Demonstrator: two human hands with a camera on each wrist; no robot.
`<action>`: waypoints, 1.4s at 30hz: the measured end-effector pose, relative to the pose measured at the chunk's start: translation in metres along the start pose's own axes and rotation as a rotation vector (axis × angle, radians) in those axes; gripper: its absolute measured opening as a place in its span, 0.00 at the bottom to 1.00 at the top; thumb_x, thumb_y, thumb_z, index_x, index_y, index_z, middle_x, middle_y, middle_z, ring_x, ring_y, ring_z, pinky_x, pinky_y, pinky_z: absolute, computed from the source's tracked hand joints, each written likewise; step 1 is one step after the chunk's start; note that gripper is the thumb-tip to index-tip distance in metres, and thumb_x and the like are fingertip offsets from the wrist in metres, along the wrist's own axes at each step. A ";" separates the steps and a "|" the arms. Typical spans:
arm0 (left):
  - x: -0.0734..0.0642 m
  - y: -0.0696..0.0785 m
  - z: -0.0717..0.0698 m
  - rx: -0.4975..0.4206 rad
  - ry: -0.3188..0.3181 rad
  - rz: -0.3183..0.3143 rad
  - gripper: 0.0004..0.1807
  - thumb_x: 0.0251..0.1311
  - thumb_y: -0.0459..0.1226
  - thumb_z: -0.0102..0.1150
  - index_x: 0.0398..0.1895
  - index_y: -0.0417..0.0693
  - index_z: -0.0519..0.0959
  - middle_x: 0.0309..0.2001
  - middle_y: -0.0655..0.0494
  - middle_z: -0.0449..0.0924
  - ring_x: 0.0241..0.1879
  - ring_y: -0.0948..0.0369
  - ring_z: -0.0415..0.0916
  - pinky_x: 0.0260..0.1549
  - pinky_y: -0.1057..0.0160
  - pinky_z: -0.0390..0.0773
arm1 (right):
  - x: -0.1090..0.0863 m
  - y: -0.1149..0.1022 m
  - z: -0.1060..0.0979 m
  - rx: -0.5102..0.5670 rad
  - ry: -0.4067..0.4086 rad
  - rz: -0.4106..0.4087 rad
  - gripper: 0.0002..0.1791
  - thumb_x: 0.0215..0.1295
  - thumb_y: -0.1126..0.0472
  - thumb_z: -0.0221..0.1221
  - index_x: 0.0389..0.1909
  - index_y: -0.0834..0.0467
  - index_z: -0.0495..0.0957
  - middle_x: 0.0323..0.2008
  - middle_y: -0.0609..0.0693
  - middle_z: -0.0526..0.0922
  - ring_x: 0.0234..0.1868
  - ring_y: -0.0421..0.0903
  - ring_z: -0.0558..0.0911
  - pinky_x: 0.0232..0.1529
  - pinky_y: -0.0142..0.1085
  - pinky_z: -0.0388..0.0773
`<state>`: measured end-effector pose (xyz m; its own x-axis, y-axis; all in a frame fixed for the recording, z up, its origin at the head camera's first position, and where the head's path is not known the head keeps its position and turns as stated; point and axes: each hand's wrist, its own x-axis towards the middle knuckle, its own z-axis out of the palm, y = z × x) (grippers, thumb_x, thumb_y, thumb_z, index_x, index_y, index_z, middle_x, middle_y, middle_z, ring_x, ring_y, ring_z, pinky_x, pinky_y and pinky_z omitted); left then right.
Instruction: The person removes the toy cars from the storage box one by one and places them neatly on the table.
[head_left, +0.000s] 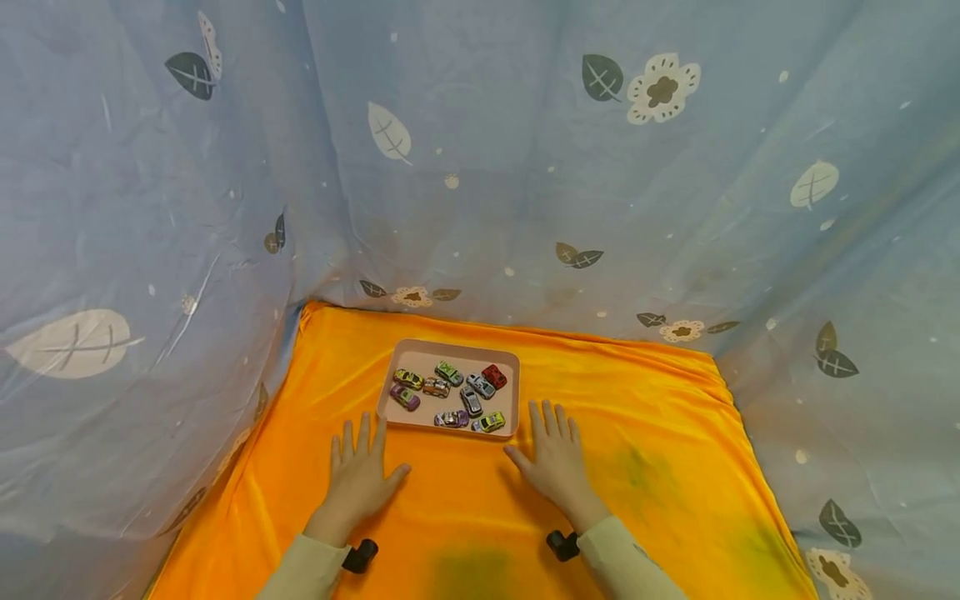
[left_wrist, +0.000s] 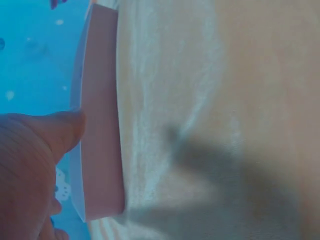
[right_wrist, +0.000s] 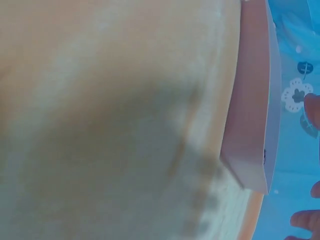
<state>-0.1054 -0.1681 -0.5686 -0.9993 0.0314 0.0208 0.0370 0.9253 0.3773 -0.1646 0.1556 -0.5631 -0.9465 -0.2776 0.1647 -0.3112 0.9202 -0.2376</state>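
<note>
Risk: knocked tray (head_left: 459, 350), shifted loose toy cars (head_left: 471, 402).
Left hand (head_left: 358, 483), right hand (head_left: 557, 467): fingers spread, empty; tray near, ahead and between them, so a hasty reach could bump it.

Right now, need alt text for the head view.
A person's outstretched left hand and right hand are near a pink tray of nine toy cars on orange cloth. Patterned blue-gray fabric hangs behind and at both sides.
</note>
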 end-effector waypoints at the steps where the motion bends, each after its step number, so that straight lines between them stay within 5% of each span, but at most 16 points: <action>1: 0.001 -0.001 0.000 -0.006 0.002 0.002 0.50 0.61 0.57 0.58 0.77 0.42 0.48 0.75 0.35 0.40 0.71 0.32 0.34 0.64 0.32 0.36 | 0.002 -0.002 0.000 0.013 0.013 -0.009 0.50 0.61 0.31 0.54 0.75 0.58 0.54 0.72 0.62 0.57 0.71 0.63 0.54 0.68 0.61 0.49; 6: 0.012 -0.006 0.001 -0.085 0.013 0.008 0.51 0.62 0.56 0.58 0.77 0.40 0.44 0.74 0.31 0.41 0.71 0.32 0.35 0.64 0.31 0.40 | 0.013 -0.011 0.001 0.109 0.089 -0.069 0.48 0.58 0.36 0.62 0.70 0.63 0.62 0.66 0.61 0.67 0.66 0.62 0.63 0.65 0.59 0.56; 11: 0.035 -0.012 -0.003 -0.263 0.062 -0.007 0.52 0.64 0.54 0.58 0.76 0.36 0.40 0.73 0.30 0.40 0.70 0.33 0.38 0.64 0.33 0.46 | 0.031 -0.021 0.005 0.203 0.131 -0.110 0.44 0.56 0.42 0.68 0.67 0.61 0.64 0.59 0.60 0.73 0.60 0.60 0.70 0.61 0.57 0.62; 19: 0.061 -0.012 -0.007 -0.448 0.007 -0.102 0.51 0.65 0.51 0.57 0.75 0.34 0.38 0.74 0.32 0.38 0.71 0.38 0.43 0.65 0.38 0.51 | 0.045 -0.029 0.013 0.283 0.063 -0.035 0.42 0.56 0.47 0.69 0.67 0.63 0.66 0.57 0.61 0.76 0.58 0.62 0.72 0.60 0.58 0.63; 27: 0.071 -0.005 -0.006 -0.557 -0.032 -0.183 0.44 0.70 0.46 0.51 0.75 0.32 0.39 0.73 0.31 0.43 0.70 0.37 0.46 0.65 0.38 0.51 | 0.049 -0.020 0.022 0.287 0.014 0.020 0.40 0.56 0.48 0.69 0.66 0.61 0.68 0.56 0.59 0.77 0.58 0.61 0.73 0.61 0.58 0.61; 32: 0.073 -0.017 0.000 -0.605 -0.004 -0.237 0.40 0.71 0.42 0.49 0.75 0.33 0.43 0.72 0.33 0.50 0.70 0.38 0.49 0.65 0.38 0.53 | 0.052 -0.024 0.025 0.257 -0.051 0.024 0.37 0.57 0.47 0.68 0.65 0.58 0.70 0.57 0.58 0.77 0.59 0.59 0.72 0.62 0.56 0.59; 42: 0.074 -0.024 0.020 -0.740 0.079 -0.218 0.31 0.67 0.30 0.50 0.72 0.36 0.57 0.69 0.36 0.59 0.68 0.40 0.57 0.62 0.39 0.61 | 0.055 -0.022 0.027 0.199 -0.028 0.014 0.33 0.58 0.48 0.68 0.62 0.58 0.73 0.56 0.56 0.79 0.57 0.60 0.71 0.59 0.56 0.62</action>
<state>-0.1808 -0.1805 -0.5950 -0.9821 -0.1754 -0.0692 -0.1372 0.4130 0.9004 -0.2121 0.1123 -0.5741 -0.9520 -0.2749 0.1343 -0.3060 0.8521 -0.4247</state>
